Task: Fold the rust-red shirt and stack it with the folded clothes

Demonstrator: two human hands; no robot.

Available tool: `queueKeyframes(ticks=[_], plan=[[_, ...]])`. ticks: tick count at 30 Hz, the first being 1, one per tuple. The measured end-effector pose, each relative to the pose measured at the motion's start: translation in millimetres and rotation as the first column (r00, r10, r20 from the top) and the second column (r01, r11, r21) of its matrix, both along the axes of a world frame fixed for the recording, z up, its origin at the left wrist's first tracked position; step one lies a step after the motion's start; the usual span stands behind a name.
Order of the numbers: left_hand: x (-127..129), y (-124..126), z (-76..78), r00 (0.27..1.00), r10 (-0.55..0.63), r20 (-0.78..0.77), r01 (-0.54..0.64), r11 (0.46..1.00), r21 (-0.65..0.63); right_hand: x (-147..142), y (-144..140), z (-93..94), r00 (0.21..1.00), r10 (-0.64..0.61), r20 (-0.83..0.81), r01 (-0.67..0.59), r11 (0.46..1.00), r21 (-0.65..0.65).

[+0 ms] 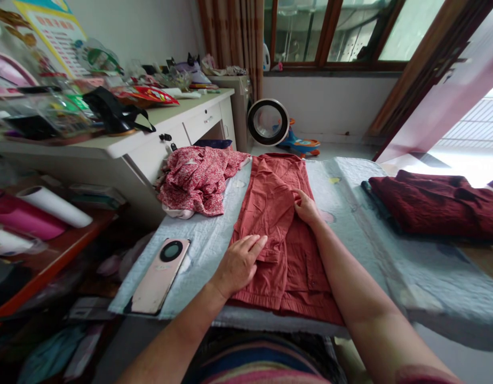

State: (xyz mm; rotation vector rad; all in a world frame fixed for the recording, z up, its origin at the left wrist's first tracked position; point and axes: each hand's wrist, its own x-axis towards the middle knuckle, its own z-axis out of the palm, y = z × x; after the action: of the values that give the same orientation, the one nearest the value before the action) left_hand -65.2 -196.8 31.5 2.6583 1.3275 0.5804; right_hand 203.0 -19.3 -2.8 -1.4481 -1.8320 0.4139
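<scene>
Head view: one rust-red garment [284, 234] lies on the padded worktop [350, 213], its long axis running straight away from the person. The left hand [238, 262] presses flat on its near half, fingers spread, gripping nothing. Beyond it, the right hand [306, 208] pinches a fold. One phone [160, 274] lies left of the left hand.

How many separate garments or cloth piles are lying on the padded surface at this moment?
3: rust-red trousers in the middle under both hands, a crumpled floral garment at the far left, and a dark red folded pile at the right, possibly with more underneath it.
</scene>
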Motion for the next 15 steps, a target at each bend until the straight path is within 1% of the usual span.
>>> queueKeyframes(ticks=[3,6,10,15], plan=[[0.9,1.7,-0.3,1.0,0.019,-0.001,-0.019,0.999,0.031,-0.7,0.1,-0.8,0.999,-0.014,0.051,0.013,1.0,0.018],[0.9,3.5,1.1,0.999,0.03,0.019,-0.031,0.997,0.067,-1.4,1.4,-1.0,0.999,-0.023,0.048,0.022,1.0,0.021],[-1.0,1.9,4.6,0.995,0.01,0.097,-0.022,0.992,0.122,-2.7,1.7,0.9,0.999,-0.036,0.038,0.036,0.999,0.011],[-2.0,-5.2,8.5,0.98,0.002,0.198,-0.027,0.992,0.127,-7.7,-5.8,8.1,0.99,-0.062,0.127,0.059,0.998,0.025]])
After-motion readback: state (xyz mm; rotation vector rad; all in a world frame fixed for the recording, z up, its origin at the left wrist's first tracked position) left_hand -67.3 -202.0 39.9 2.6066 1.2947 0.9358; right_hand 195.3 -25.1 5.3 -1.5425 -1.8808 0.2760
